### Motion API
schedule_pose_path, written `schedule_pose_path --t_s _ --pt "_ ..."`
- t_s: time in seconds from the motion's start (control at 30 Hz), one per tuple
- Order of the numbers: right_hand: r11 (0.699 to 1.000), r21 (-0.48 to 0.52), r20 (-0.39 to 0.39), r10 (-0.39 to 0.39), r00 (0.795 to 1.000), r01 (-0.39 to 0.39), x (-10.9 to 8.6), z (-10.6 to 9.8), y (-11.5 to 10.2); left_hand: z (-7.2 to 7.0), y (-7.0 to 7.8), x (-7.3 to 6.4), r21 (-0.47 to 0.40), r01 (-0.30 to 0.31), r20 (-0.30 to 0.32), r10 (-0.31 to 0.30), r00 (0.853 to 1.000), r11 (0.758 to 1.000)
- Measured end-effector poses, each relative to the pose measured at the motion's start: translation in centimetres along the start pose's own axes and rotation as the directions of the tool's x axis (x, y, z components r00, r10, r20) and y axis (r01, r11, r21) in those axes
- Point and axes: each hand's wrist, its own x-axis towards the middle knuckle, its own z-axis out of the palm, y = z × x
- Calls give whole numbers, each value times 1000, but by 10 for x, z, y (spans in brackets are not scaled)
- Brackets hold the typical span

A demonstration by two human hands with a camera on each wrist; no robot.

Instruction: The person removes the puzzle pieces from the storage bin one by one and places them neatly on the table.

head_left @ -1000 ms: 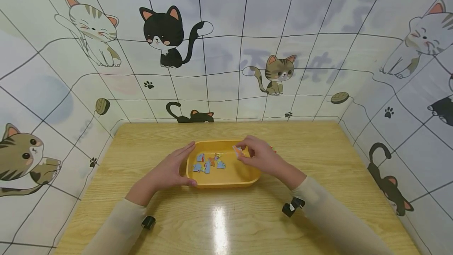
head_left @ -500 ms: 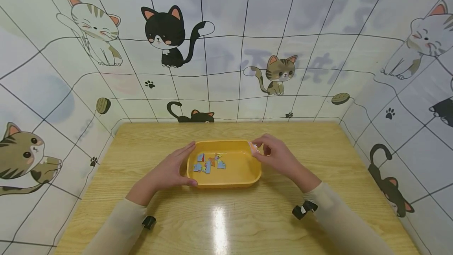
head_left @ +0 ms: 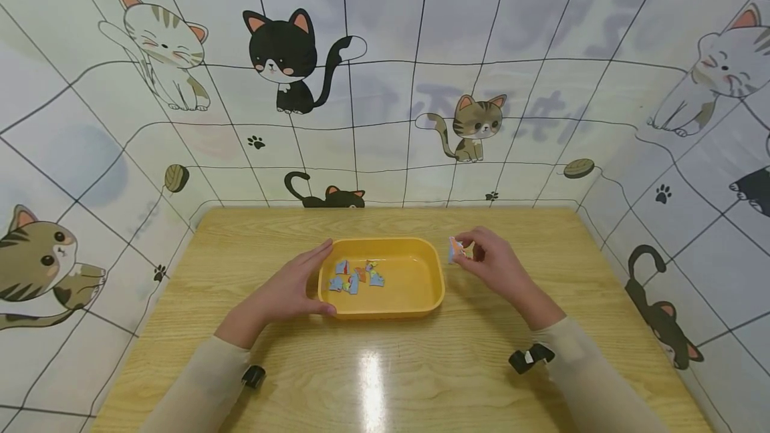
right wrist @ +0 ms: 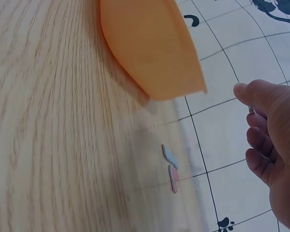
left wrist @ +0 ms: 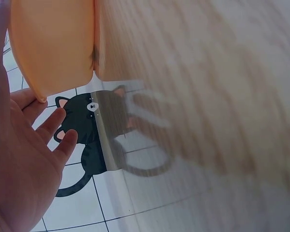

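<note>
A yellow plastic tray (head_left: 415,286) sits on the wooden table, holding several small jigsaw puzzle pieces (head_left: 375,278) in its left half. My left hand (head_left: 289,289) spans the tray's left end, thumb at the near corner and fingers at the far one. In the left wrist view a fingertip touches the tray's corner, the other fingers standing apart. Just beyond the tray's right end, my right hand (head_left: 496,264) pinches a blue and orange puzzle piece (head_left: 454,250) between thumb and fingers. The right wrist view shows only a sliver of it.
Two puzzle pieces, one bluish (right wrist: 170,157) and one pinkish (right wrist: 173,179), lie on the table (right wrist: 62,145) past the tray's right end; the right hand covers them in the head view. Cat-print cloth (head_left: 385,85) surrounds the table's back and sides.
My right hand has carried the pinched puzzle piece rightward from above the tray, over its right rim, to beside it. The left hand and tray have stayed in place.
</note>
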Motion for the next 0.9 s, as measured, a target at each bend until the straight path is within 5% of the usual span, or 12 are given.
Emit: schedule_pose_path --t_s 0.43,0.9 --pt "992 -80 -37 93 995 -96 -13 -7 37 0 -2 1 -6 13 13 -12 1000 1000" --pt "976 -67 24 207 978 -205 -18 -6 70 2 -4 0 -2 16 12 -16 1000 1000"
